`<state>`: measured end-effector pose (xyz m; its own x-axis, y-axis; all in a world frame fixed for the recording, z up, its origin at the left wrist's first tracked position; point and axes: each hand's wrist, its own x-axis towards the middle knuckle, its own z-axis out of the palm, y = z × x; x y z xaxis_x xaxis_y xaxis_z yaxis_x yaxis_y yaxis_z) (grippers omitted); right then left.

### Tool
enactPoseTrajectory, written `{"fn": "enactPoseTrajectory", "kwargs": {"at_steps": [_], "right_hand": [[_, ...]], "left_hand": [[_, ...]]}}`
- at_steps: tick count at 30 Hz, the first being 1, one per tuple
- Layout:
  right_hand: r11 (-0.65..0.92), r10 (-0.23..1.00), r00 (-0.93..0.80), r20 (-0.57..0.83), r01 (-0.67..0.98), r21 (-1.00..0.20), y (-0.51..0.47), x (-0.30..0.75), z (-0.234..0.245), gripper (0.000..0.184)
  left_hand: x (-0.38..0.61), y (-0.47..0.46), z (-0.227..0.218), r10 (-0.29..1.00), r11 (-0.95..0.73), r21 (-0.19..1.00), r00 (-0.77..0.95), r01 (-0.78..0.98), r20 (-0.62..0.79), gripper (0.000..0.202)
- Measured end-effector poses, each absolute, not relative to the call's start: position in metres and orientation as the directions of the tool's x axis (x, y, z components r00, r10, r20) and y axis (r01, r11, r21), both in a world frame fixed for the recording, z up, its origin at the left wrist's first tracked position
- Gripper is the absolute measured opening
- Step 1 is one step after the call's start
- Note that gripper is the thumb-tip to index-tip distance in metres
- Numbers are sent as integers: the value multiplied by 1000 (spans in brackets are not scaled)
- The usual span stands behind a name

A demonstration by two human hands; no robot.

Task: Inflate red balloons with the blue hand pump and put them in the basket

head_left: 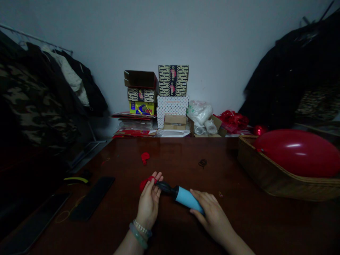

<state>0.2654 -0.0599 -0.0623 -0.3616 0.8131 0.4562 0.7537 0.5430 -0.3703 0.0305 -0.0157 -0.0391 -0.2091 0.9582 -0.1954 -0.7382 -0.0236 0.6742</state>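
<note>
A limp red balloon (143,184) lies in my left hand (152,198), its neck pinched by the fingers round the black nozzle of a hand pump. The light-blue barrel of the balloon pump (189,200) slants down to the right above the table. My right hand (209,212) is wrapped round the rear end of that barrel, hiding the end. Beyond my left hand, a second limp red balloon (145,158) rests flat on the table.
On the right a wicker basket (278,180) holds a large inflated red balloon (297,152). Two dark flat phone-like slabs, including one slab (92,198), and a yellow-black tool (76,180) lie left. A dark coil (202,163) sits mid-table. Stacked boxes (172,106) stand behind.
</note>
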Motion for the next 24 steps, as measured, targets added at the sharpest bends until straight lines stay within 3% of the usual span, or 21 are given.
{"fn": "enactPoseTrajectory", "kwargs": {"at_steps": [6,24], "right_hand": [[535,795,-344,500,785,-312,-59,265,-65,53],[529,819,-354,451,770,-357,-59,265,-68,52]], "left_hand": [[35,-16,-40,960,-52,689,-226,-723,-165,28],[32,-17,-39,945,-17,655,-227,-756,-237,17]]}}
